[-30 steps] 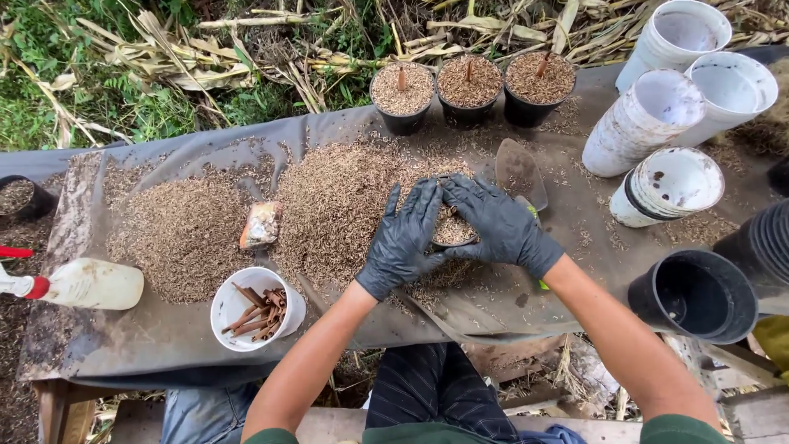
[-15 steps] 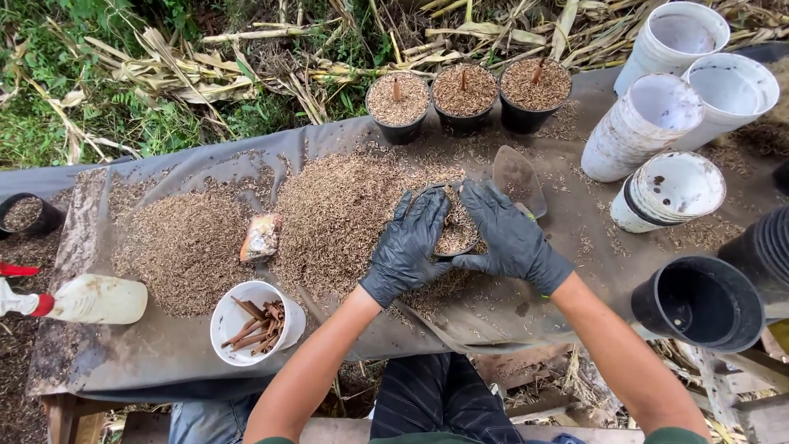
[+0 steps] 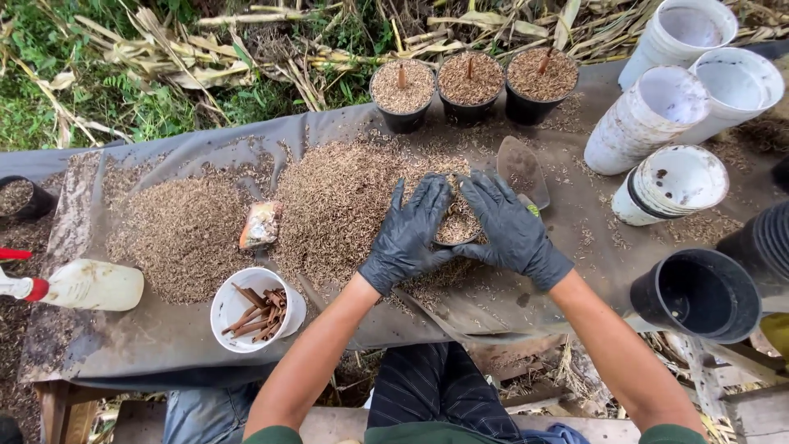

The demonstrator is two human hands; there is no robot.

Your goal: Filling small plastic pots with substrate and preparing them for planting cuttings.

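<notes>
Both my hands wear black gloves and cup a small black pot [image 3: 457,227] filled with brown husk. My left hand [image 3: 407,234] wraps the pot's left side, fingers spread upward. My right hand [image 3: 508,232] wraps its right side. The pot sits at the right edge of a large heap of brown husk [image 3: 341,205] spread on a grey sheet [image 3: 164,337] over the table. Most of the pot's wall is hidden by my fingers.
Three filled black pots [image 3: 468,86] with sticks stand at the back. A trowel [image 3: 522,168] lies beside my right hand. White pot stacks [image 3: 657,123] and black pots [image 3: 699,296] sit right. A white cup of brown sticks [image 3: 256,310], a spray bottle [image 3: 78,284] and a second husk heap [image 3: 185,234] lie left.
My hands stay closed around the pot; the fingers have shifted slightly, pressing over the husk at its top. The camera view moved a little.
</notes>
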